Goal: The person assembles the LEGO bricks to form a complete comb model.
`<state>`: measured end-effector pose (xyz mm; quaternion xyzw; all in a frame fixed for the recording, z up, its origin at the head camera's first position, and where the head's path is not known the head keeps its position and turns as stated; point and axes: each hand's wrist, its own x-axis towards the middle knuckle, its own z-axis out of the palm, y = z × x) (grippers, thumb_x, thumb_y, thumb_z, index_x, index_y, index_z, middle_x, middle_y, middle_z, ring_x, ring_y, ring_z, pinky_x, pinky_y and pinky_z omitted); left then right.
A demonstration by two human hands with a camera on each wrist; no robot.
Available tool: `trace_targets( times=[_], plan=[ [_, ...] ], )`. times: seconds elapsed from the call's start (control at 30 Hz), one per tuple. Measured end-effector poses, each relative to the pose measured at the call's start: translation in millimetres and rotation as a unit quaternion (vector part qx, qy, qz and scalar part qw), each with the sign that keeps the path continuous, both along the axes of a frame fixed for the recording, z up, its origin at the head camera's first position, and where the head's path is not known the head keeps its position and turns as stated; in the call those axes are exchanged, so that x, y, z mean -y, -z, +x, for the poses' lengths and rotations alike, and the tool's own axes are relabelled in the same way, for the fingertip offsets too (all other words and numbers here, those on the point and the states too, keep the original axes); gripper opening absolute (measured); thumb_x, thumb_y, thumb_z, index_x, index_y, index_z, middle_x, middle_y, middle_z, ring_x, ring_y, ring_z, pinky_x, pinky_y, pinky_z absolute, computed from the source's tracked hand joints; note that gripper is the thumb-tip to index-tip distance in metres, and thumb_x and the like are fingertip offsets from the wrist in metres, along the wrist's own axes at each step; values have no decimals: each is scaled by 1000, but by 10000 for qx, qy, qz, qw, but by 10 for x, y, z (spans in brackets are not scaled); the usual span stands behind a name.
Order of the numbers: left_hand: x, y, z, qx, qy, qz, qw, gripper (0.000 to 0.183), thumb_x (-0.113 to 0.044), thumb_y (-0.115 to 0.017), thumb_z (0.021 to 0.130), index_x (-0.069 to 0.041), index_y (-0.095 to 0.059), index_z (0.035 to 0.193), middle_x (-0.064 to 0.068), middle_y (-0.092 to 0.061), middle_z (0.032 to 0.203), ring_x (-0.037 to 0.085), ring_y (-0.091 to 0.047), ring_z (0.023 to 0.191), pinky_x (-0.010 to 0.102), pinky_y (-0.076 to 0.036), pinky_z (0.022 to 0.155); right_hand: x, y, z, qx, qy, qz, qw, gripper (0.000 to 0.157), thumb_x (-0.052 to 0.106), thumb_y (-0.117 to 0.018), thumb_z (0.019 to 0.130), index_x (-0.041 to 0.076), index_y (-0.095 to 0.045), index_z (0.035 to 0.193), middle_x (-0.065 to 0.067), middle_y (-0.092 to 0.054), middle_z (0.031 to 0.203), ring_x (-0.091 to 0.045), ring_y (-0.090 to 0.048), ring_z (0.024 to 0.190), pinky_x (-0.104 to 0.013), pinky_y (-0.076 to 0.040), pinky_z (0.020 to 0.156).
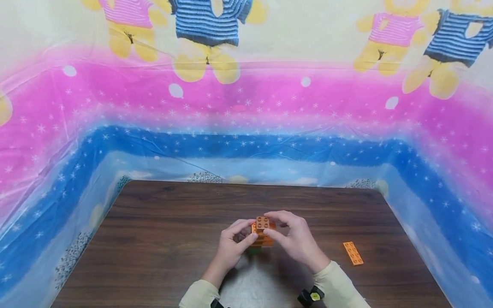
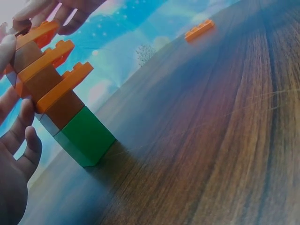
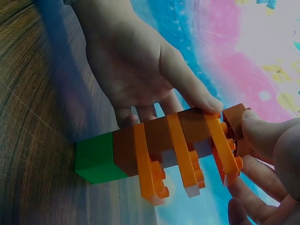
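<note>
A toy-brick tower stands on the table with a green block (image 2: 86,136) at its foot. Above it, brown bricks (image 3: 157,138) alternate with orange plates (image 3: 183,152) that jut out to one side. My left hand (image 1: 231,244) grips the upper part of this tower, its thumb at the top orange plate and other fingers behind. With thumb and fingers, my right hand (image 1: 298,239) pinches a brown brick (image 3: 236,124) at the very top. That brick sits slightly askew over the top plate's studs in the right wrist view.
A loose orange plate (image 1: 353,253) with studs up lies on the dark wooden table (image 1: 161,239), right of my right hand. Behind the table's far edge hangs a patterned pink and blue sheet (image 1: 246,145), which also runs along both sides.
</note>
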<state>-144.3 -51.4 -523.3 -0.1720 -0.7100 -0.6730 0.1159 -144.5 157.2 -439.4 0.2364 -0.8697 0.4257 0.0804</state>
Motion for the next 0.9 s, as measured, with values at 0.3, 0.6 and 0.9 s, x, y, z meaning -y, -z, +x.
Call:
trace_targets(
  times=[0.3, 0.6, 0.9],
  plan=[
    [-12, -33, 14, 120, -91, -52, 9999, 31, 3, -75, 93, -1, -74, 123, 17, -73, 111, 20, -62, 81, 30, -54, 70, 21, 26, -8, 16, -71, 28, 10000, 36, 22, -84, 92, 19, -74, 126, 8, -74, 120, -19, -71, 110, -50, -58, 89],
    [40, 7, -2, -102, 61, 63, 9999, 32, -5, -78, 94, -10, -76, 125, 8, -74, 110, 17, -63, 83, 30, -55, 72, 42, 26, -11, -208, -73, 165, 9996, 35, 21, -85, 91, 19, -75, 125, 8, -75, 119, -11, -69, 108, -39, -59, 87],
    [33, 30, -11, -171, 56, 151, 9997, 30, -3, -78, 94, -7, -76, 124, 10, -74, 109, 16, -65, 83, 29, -56, 71, 56, 1, -9, -381, -142, 399, 9984, 36, 22, -84, 91, 14, -76, 125, 5, -75, 119, -17, -67, 112, -42, -57, 87]
  ],
)
